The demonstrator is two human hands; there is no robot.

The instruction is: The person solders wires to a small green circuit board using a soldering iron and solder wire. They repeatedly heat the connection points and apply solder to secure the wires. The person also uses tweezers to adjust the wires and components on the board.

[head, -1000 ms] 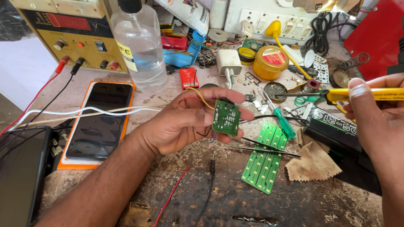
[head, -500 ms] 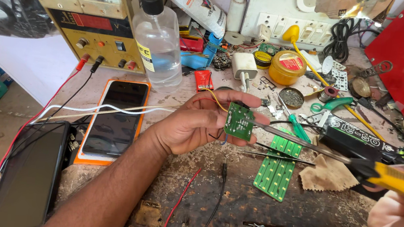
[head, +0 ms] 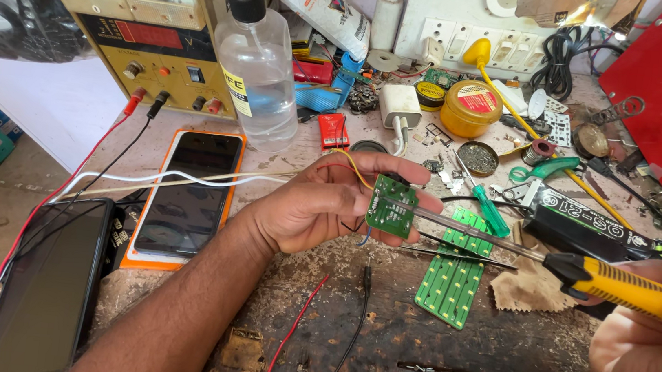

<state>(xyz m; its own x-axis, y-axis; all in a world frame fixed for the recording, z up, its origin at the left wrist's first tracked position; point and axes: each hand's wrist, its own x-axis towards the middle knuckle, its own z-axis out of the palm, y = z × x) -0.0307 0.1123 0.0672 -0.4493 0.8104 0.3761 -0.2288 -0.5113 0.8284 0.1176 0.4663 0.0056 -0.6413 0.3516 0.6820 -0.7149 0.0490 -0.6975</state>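
Taking the clear spray bottle as landmark: a yellow and black label is sitting on its lower left side. Just below it, a phone with a dark screen is lying in an orange case; a second dark screen is lying further lower left. A round yellow tin is standing well to the right.
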